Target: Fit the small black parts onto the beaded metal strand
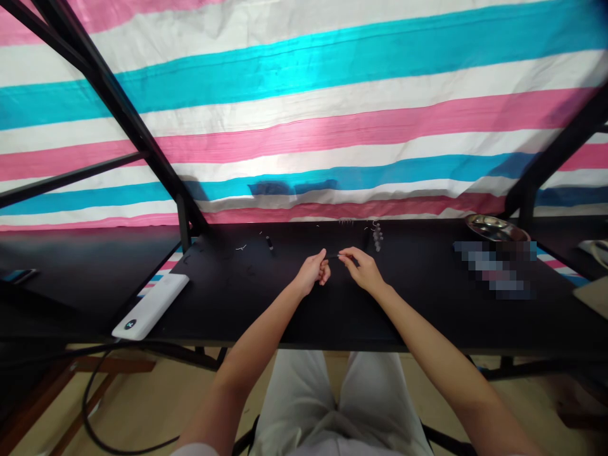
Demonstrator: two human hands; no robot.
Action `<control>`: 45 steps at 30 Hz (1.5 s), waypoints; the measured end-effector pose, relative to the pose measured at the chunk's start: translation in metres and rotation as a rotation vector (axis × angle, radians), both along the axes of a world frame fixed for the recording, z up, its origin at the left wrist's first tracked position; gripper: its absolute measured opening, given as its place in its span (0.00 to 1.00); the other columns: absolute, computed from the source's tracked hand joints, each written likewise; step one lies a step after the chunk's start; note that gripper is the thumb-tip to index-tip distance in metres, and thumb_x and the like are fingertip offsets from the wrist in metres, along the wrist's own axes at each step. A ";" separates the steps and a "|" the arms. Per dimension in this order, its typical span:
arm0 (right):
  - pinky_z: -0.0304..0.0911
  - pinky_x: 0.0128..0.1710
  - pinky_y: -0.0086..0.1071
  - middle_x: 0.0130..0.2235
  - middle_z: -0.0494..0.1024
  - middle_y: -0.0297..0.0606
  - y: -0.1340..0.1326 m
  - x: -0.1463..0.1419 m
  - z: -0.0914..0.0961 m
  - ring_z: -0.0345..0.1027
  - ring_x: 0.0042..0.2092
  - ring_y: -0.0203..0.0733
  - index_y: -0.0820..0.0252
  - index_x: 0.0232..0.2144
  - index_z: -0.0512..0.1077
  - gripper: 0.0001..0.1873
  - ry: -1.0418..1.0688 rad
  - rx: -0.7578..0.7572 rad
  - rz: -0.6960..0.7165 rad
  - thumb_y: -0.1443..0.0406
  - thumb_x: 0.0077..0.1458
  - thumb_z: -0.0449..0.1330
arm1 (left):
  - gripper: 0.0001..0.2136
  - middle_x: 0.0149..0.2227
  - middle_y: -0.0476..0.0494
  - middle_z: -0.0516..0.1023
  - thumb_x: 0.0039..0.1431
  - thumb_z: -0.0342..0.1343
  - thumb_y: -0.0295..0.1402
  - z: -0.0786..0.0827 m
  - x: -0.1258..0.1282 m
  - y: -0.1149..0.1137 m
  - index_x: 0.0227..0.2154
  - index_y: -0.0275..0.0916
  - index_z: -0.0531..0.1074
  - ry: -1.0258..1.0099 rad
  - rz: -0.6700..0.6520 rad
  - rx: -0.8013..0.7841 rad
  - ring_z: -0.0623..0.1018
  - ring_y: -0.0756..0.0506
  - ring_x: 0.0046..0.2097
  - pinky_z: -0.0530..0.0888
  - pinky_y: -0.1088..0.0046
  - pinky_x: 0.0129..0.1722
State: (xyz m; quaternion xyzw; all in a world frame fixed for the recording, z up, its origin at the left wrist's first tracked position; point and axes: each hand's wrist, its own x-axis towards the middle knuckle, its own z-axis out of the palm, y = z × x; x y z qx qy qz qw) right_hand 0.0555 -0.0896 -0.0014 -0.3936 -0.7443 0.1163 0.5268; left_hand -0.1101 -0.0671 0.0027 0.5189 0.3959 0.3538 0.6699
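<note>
My left hand (pixel 313 272): curled at the left end of a thin dark strip (pixel 333 256), exact grip unclear. My right hand (pixel 361 268): pinching its right end. Strip: between both, long axis crosswise, neither hand nearer. Beyond strip, rightward, on desk (pixel 342 320): small clustered pieces (pixel 378 237).

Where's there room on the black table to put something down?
The table looks bare between the right hand and the blurred-out thing, and near the front between the white box and left forearm. It's crowded beyond the right hand, around the beadlike cluster.
</note>
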 end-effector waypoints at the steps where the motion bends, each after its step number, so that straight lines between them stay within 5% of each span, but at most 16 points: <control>1: 0.65 0.38 0.33 0.34 0.74 0.39 0.000 0.000 0.000 0.69 0.34 0.38 0.59 0.36 0.69 0.08 -0.007 -0.003 0.007 0.63 0.58 0.51 | 0.21 0.10 0.51 0.63 0.54 0.44 0.53 -0.001 0.000 0.001 0.20 0.40 0.53 0.003 0.005 -0.011 0.59 0.54 0.11 0.53 0.79 0.12; 19: 0.64 0.37 0.33 0.34 0.70 0.39 -0.001 -0.002 0.002 0.65 0.34 0.38 0.57 0.37 0.66 0.08 -0.042 -0.019 0.065 0.62 0.58 0.50 | 0.24 0.07 0.53 0.56 0.54 0.46 0.52 0.000 -0.004 0.001 0.15 0.41 0.48 -0.017 0.046 -0.039 0.55 0.55 0.10 0.51 0.77 0.14; 27: 0.64 0.31 0.31 0.31 0.71 0.36 0.001 -0.004 -0.006 0.66 0.30 0.36 0.58 0.35 0.67 0.10 0.032 -0.197 0.051 0.58 0.56 0.53 | 0.17 0.20 0.52 0.69 0.53 0.50 0.49 0.006 -0.004 -0.001 0.27 0.38 0.60 -0.059 0.029 0.062 0.63 0.56 0.14 0.54 0.81 0.13; 45: 0.62 0.27 0.30 0.28 0.71 0.35 -0.004 -0.006 -0.004 0.63 0.26 0.34 0.58 0.33 0.70 0.09 0.069 -0.050 -0.021 0.59 0.54 0.55 | 0.16 0.17 0.55 0.64 0.49 0.56 0.45 -0.001 0.000 0.002 0.26 0.35 0.64 -0.158 0.280 0.038 0.59 0.58 0.13 0.52 0.81 0.13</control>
